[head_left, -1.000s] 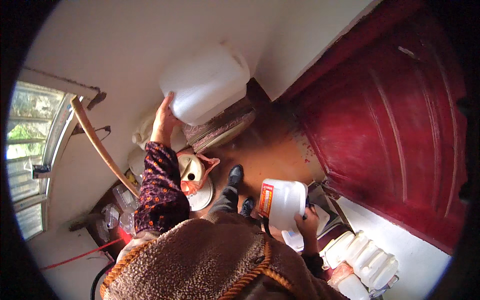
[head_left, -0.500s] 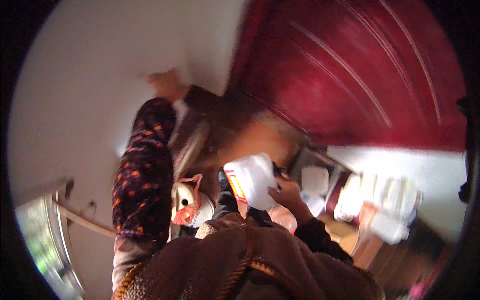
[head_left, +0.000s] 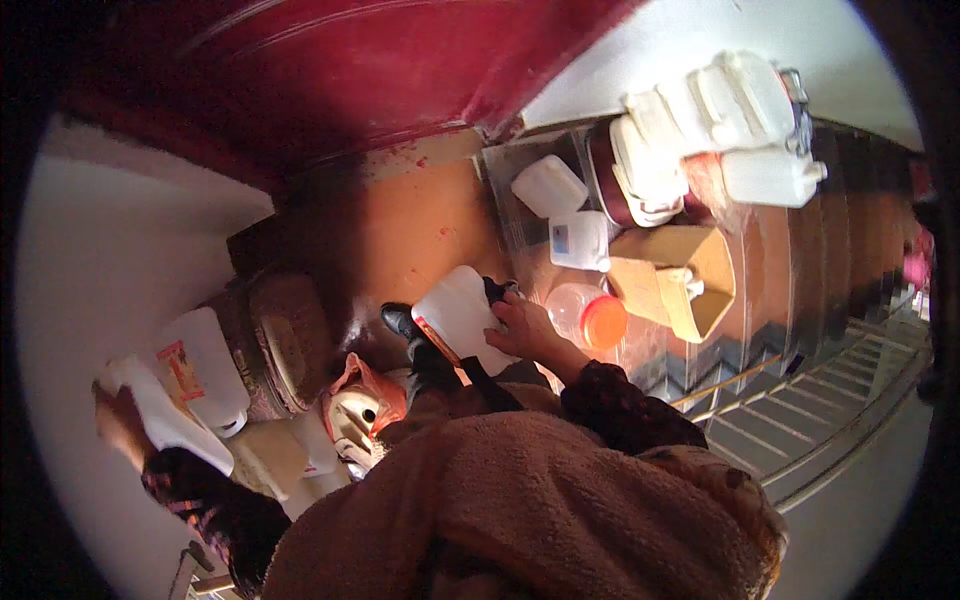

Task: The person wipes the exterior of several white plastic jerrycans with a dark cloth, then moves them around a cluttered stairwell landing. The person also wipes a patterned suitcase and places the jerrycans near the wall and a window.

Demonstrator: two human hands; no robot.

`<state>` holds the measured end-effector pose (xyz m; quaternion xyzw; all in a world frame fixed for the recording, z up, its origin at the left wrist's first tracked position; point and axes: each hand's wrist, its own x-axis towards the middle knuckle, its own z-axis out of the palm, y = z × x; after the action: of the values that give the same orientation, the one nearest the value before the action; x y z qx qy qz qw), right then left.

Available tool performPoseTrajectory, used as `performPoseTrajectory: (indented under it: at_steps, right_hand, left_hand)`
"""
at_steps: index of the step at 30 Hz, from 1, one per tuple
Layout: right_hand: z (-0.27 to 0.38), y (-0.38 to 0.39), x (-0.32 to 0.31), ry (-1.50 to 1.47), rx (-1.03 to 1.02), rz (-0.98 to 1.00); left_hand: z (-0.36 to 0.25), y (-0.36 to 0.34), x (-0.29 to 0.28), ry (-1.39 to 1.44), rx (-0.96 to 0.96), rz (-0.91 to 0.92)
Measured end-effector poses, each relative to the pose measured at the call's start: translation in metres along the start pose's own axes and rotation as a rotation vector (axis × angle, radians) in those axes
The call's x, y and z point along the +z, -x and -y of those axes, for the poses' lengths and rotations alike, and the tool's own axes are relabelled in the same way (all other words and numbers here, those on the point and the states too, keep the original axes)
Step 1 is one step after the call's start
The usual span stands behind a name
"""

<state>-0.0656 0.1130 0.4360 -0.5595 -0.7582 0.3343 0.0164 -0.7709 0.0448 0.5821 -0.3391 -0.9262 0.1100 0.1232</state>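
A white container (head_left: 168, 418) is held in the left hand (head_left: 122, 422), a white jug (head_left: 462, 312) in the right hand (head_left: 535, 332); an orange-lidded jar (head_left: 572, 303) is seen beside a cardboard box (head_left: 638, 282).

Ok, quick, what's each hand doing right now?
Left hand: closed on the edge of a pale plastic container.
Right hand: closed, holding a white jug with a red-edged label.

Saw open cardboard box (head_left: 635, 283) just beside orange-lidded clear jar (head_left: 588, 314). Noted stair railing (head_left: 845, 440) at lower right, red door (head_left: 330, 80) at top.
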Motion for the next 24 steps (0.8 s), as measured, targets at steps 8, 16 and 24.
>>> performPoseTrajectory:
  at_steps: [8, 16, 24]
  right_hand:
    - [-0.105, 0.05, 0.022, -0.157, 0.274, -0.15]
    - [-0.242, 0.058, 0.077, -0.36, 0.596, -0.376]
    - [-0.337, 0.019, 0.136, -0.186, 0.644, -0.456]
  left_hand:
    - [-0.114, 0.104, -0.116, 0.416, 0.383, -0.052]
    - [-0.445, 0.312, 0.023, 0.726, 0.763, 0.219]
    - [-0.672, 0.486, 0.13, 0.725, 0.937, 0.519]
